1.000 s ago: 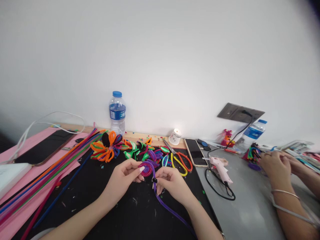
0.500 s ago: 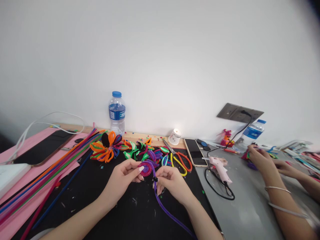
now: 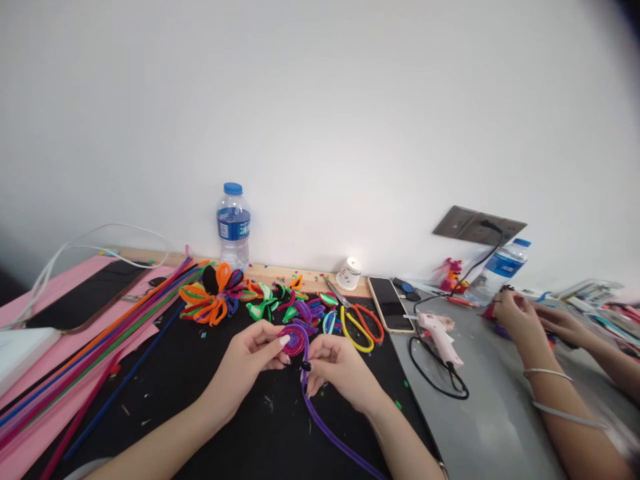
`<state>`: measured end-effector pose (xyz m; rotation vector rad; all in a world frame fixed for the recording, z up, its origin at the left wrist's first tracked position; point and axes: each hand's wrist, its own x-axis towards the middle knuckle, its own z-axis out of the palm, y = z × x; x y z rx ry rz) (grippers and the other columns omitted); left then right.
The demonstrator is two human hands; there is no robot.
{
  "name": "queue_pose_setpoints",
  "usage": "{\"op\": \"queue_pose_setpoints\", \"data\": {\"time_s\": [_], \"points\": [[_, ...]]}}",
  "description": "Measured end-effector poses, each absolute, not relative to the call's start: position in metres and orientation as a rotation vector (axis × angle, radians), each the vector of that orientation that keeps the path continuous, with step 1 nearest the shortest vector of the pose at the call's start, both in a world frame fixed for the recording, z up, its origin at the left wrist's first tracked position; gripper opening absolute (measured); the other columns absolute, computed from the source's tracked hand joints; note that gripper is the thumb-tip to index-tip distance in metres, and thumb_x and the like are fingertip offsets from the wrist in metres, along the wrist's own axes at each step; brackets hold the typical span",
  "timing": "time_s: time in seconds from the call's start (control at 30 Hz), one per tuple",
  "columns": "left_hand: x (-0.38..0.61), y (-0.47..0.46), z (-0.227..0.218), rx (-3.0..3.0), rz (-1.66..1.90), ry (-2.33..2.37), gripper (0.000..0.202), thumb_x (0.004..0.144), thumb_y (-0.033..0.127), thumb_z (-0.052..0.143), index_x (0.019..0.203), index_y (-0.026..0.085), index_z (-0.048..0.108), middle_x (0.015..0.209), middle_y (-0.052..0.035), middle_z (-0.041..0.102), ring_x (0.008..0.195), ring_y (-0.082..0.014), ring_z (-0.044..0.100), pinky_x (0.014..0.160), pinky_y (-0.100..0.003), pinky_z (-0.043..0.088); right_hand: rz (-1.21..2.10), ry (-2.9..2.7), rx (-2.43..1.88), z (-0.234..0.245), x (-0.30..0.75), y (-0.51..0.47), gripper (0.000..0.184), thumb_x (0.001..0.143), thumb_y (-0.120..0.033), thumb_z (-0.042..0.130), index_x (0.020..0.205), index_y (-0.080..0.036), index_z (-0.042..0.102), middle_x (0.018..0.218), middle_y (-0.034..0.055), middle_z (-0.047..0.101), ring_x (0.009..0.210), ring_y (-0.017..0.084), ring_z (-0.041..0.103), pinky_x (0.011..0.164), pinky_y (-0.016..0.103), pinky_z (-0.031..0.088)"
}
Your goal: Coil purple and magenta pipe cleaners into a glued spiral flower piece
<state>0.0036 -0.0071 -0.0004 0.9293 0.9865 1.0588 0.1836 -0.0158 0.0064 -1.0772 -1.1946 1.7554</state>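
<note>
My left hand pinches a flat pink and purple pipe cleaner coil between thumb and fingers. From the coil's top a purple pipe cleaner loops over and runs down toward the lower right. Right of the coil, my right hand is closed on this purple strand, near a small black piece at the fingertips. Just beyond both hands lie several looped pipe cleaner shapes in green, purple and blue, beside a larger orange pipe cleaner flower.
Scissors, a phone and a pink glue gun lie to the right. Long pipe cleaners rest on pink paper at left. A water bottle and paper cup stand by the wall. A co-worker's hands work at right.
My right hand has shifted slightly left and closer to the coil, bringing the purple strand and black piece with it. My left hand has barely moved. The co-worker's hands have moved a little.
</note>
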Motion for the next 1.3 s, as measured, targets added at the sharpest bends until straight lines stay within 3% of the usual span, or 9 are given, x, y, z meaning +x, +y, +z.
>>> {"op": "queue_pose_setpoints", "data": {"time_s": [0.67,1.3], "points": [[0.009,-0.013,0.005,0.805,1.051,0.960,0.022,0.067,0.031,0.074,0.077,0.016,0.061,0.061,0.0027,0.063,0.058,-0.0091,0.058,0.058,-0.019,0.049,1.801,-1.147,-1.052,0.002,0.179,-0.018,0.023,0.062,-0.018,0.072,0.075,-0.015,0.052,0.060,-0.0009,0.065,0.049,0.015,0.065,0.048,0.024,0.053],[0.011,-0.018,0.003,0.689,1.012,0.842,0.021,0.068,0.029,0.074,0.078,0.018,0.060,0.064,0.0033,0.062,0.059,-0.0080,0.057,0.059,-0.019,0.048,1.807,-1.109,-1.049,0.007,0.177,-0.018,0.035,0.059,-0.024,0.078,0.079,-0.016,0.050,0.064,-0.0021,0.065,0.050,0.014,0.065,0.050,0.025,0.054]]}}
